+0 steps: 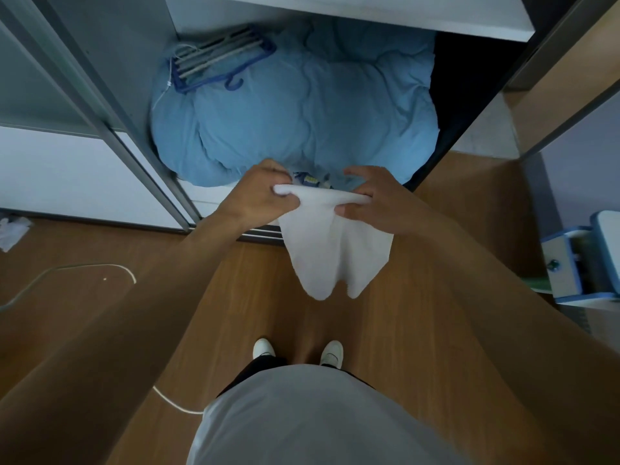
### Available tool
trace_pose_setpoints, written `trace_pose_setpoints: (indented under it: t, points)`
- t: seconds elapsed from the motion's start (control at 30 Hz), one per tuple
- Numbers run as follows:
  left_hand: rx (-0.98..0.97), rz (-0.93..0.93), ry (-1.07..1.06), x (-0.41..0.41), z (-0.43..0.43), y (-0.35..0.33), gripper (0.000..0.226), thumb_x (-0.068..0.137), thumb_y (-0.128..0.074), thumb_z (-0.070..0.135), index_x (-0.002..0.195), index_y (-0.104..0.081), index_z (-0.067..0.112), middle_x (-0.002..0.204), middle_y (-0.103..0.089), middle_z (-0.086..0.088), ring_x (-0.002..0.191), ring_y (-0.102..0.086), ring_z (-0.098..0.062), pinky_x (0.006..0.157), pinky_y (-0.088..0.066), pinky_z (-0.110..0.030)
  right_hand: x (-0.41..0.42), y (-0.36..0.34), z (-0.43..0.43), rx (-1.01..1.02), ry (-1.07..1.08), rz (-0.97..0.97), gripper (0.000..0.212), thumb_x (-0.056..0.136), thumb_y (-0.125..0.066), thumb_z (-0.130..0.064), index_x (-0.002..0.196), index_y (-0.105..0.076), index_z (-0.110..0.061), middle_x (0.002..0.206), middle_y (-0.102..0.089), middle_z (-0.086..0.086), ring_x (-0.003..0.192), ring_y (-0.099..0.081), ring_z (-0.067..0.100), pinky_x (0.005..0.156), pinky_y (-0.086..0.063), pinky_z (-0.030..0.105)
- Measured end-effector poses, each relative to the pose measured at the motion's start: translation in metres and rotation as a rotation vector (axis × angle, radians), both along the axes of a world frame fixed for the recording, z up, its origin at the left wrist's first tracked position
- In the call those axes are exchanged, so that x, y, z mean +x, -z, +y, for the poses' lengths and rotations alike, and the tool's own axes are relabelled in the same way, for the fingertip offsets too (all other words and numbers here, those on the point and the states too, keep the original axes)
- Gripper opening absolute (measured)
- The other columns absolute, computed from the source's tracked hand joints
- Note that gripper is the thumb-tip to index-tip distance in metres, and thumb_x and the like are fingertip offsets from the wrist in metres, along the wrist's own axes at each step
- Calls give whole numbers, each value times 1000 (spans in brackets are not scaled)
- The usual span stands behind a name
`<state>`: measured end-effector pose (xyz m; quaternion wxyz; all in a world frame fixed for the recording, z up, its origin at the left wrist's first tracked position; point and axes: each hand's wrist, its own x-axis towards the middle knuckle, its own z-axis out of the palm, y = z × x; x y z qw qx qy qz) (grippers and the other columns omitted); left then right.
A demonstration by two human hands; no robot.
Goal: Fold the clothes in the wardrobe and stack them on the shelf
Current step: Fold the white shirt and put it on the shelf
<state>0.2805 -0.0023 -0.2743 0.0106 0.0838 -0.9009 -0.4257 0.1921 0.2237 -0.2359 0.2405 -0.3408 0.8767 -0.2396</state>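
A white cloth (330,253) hangs in front of the open wardrobe, held by its top edge and doubled so two lobes droop toward the floor. My left hand (261,193) grips the left end of that edge. My right hand (372,196) pinches the right end. Just behind my hands, a small patterned blue and yellow item (310,179) peeks out at the wardrobe's front edge. A white shelf (352,15) runs across the top of the wardrobe.
A bulky light blue quilt (302,109) fills the wardrobe bottom, with blue hangers (218,58) lying on it. A sliding door frame (110,129) stands at the left. A white cable (84,268) lies on the wood floor. A small blue and white cabinet (577,260) is at the right.
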Motion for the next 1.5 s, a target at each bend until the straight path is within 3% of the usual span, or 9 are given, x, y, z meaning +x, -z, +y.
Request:
trace_pose_setpoints:
  t: [0.17, 0.3, 0.43, 0.63, 0.83, 0.93, 1.13, 1.3, 1.5]
  points:
    - [690, -85, -59, 5, -8, -4, 35, 81, -67, 47, 107, -73, 25, 108, -76, 2, 102, -70, -11, 89, -53, -28, -6, -14, 6, -150, 143, -318, 46, 89, -69, -47, 91, -74, -1, 86, -74, 6, 72, -67, 9, 67, -52, 23]
    - [666, -275, 74, 14, -2, 11, 69, 68, -83, 58, 128, -61, 31, 121, -73, 8, 111, -69, -12, 97, -54, -35, -8, -12, 4, -260, 284, -378, 49, 88, -69, -49, 99, -74, -1, 90, -76, 5, 75, -69, 8, 72, -56, 21]
    - [668, -318, 1, 10, 3, 22, 39, 82, -74, 56, 112, -72, 30, 111, -76, 7, 101, -73, -13, 94, -54, -37, -17, -8, 4, -252, 459, -513, 40, 85, -75, -47, 101, -75, -11, 98, -78, 2, 91, -74, 17, 81, -60, 28]
    - [1079, -188, -215, 2, 9, 12, 22, 95, -65, 39, 95, -82, 25, 112, -76, -5, 103, -73, -22, 75, -60, -30, -7, 11, 26, -779, 730, -1107, 69, 77, -69, -68, 129, -64, -21, 125, -71, 4, 115, -68, 24, 94, -54, 43]
    - [1075, -309, -419, -4, 0, 4, 32, 95, -64, 45, 109, -71, 17, 97, -79, -2, 85, -77, -17, 60, -59, -27, 15, 29, 5, -567, 655, -853, 45, 78, -81, -36, 118, -66, -21, 108, -76, -2, 101, -72, 16, 77, -60, 31]
    - [1100, -393, -267, 7, -11, 10, 50, 86, -64, 61, 123, -67, 27, 120, -74, 1, 108, -71, -17, 83, -59, -34, 14, 27, -6, -644, 809, -825, 21, 88, -75, -31, 104, -68, -21, 89, -78, -9, 80, -74, 8, 57, -57, 20]
    - [923, -307, -164, 29, -11, 34, 34, 87, -75, 18, 120, -70, 17, 118, -74, -8, 109, -71, -26, 92, -57, -40, 11, 32, -12, -531, 873, -836, 31, 92, -71, -26, 120, -64, -13, 96, -77, 0, 83, -75, 14, 61, -58, 25]
    - [699, -181, -359, 30, -17, 36, 18, 90, -67, 14, 104, -73, 23, 100, -77, 0, 101, -73, -25, 90, -58, -40, 9, 39, -13, -236, 705, -430, 21, 103, -54, -25, 116, -63, -11, 119, -68, 10, 98, -65, 18, 87, -53, 30]
    - [661, -123, -409, 30, -32, 27, 72, 92, -63, 12, 150, -32, 41, 145, -49, 9, 121, -59, -13, 101, -51, -33, 12, 38, -35, -407, 834, -377, 43, 102, -55, -25, 144, -46, -21, 141, -52, 0, 110, -56, 13, 90, -50, 25]
